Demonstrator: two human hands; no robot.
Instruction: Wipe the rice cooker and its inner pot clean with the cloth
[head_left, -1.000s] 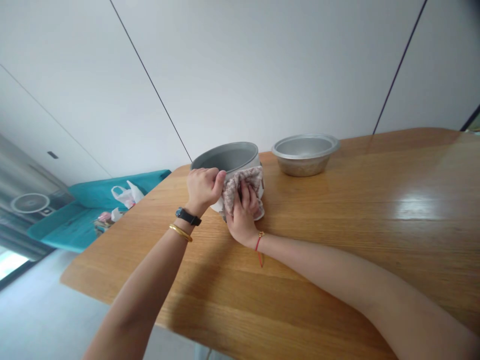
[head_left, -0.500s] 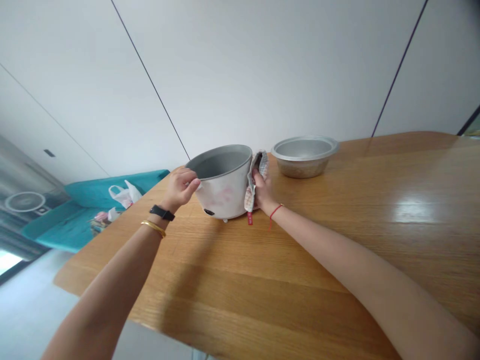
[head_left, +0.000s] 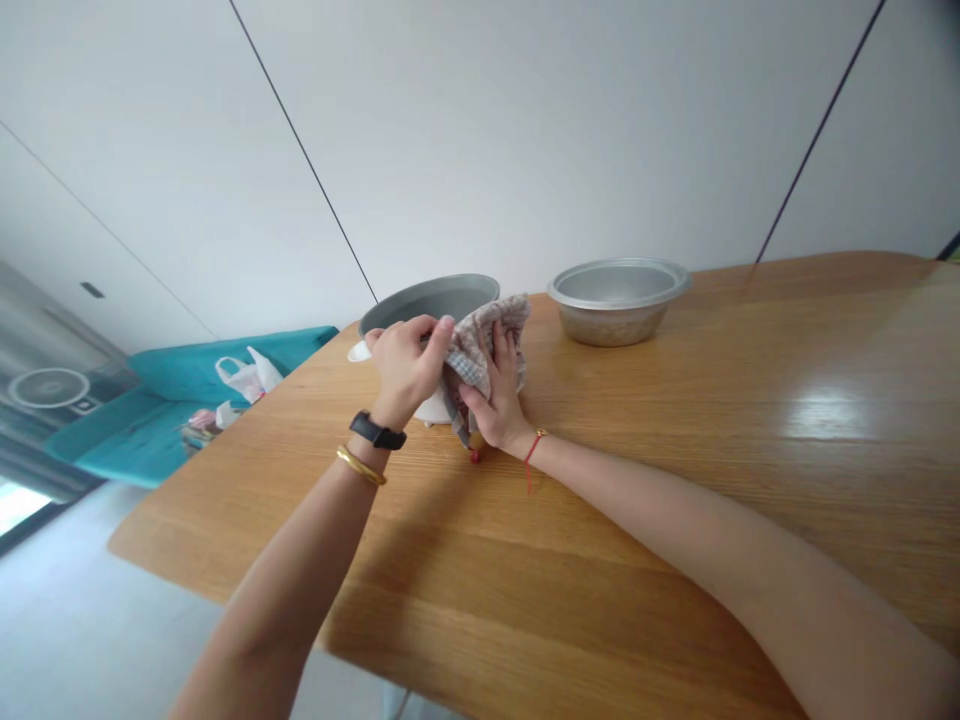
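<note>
A white rice cooker body (head_left: 457, 288) with a grey inner wall stands on the wooden table. Its front is mostly covered by my hands and a cloth; a small white handle shows at its left. My left hand (head_left: 409, 365), with a black watch and a gold bangle at the wrist, is closed over the cooker's front rim, its thumb by the cloth's edge. With fingers spread, my right hand (head_left: 501, 395) presses a brownish patterned cloth (head_left: 472, 335) against the cooker's right front side.
A silver metal pot (head_left: 615, 320) stands on the table (head_left: 637, 450) to the right. Behind the table is a white panelled wall (head_left: 525, 130). At the left, a teal sofa (head_left: 135, 440) holds a white plastic bag (head_left: 251, 375) and other small items.
My left hand has moved right along the rim toward the cloth. My right hand has brought the cloth round to the front and its fingers are more spread. The cooker appears turned, with its handle showing.
</note>
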